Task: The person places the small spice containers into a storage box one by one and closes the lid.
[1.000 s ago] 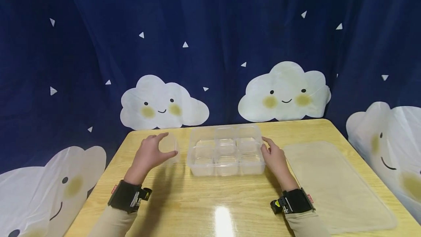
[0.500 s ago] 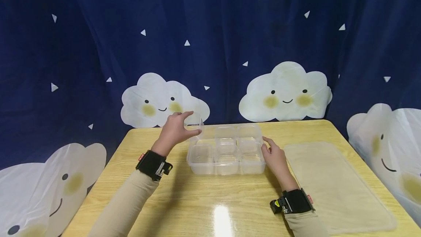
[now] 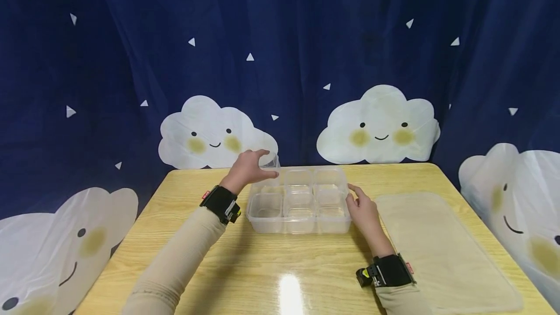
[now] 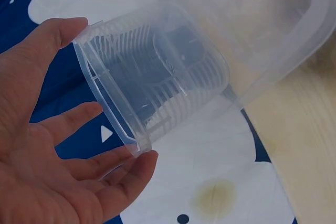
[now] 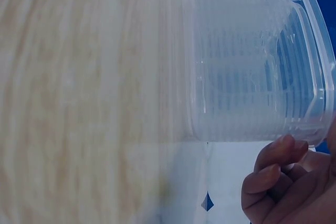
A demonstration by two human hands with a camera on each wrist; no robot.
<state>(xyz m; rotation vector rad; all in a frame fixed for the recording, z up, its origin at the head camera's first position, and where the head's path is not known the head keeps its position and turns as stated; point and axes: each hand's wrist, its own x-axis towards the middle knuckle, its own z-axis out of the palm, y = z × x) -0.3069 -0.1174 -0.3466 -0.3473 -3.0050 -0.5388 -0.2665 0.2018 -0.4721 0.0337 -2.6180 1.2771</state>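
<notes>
My left hand (image 3: 249, 168) pinches a small clear plastic container (image 4: 152, 82) by its rim, thumb on one side and fingers on the other. The cup-like container has ribbed walls and is held tilted in the left wrist view. In the head view it is over the back left part of a large clear plastic box (image 3: 268, 226). Several similar small containers (image 3: 299, 212) sit in that box in rows. My right hand (image 3: 364, 210) holds the box at its right end, with curled fingers (image 5: 281, 153) against the end wall and the thumb near the rim.
The box stands toward the back of a light wooden table (image 3: 262, 266). A flat translucent lid (image 3: 446, 252) lies on the right side. Behind the table hangs a dark blue curtain (image 3: 245, 13) with cloud faces.
My left hand has lifted the small container from the table left of the box and carried it rightward over the back left part. The right hand stays at the box's right end.
</notes>
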